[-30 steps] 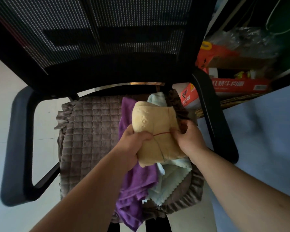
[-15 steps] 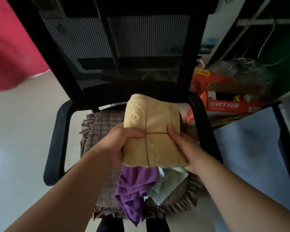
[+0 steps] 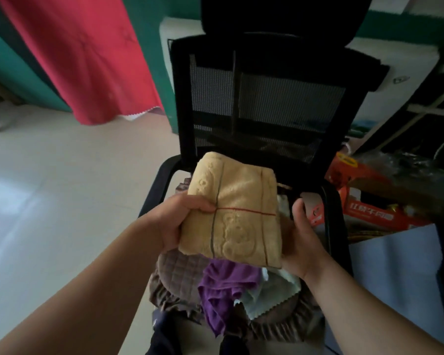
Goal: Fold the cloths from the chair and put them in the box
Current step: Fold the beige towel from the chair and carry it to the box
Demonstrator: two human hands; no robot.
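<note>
I hold a folded yellow cloth with an embossed pattern and a thin red line above the chair seat. My left hand grips its left edge, thumb on top. My right hand lies against its right edge and underside, thumb lifted off the cloth, fingers hidden beneath. A crumpled purple cloth and a pale green cloth lie on the brown quilted seat cushion of the black mesh chair. I cannot pick out the box for the cloths.
A red curtain hangs at the back left over pale floor. Orange cartons and plastic wrap crowd the space right of the chair. A blue-grey surface lies at the right, beside the armrest.
The folded yellow cloth has risen off the pile and towards me. My view has swung up and left. My right thumb has come off the cloth's top.
</note>
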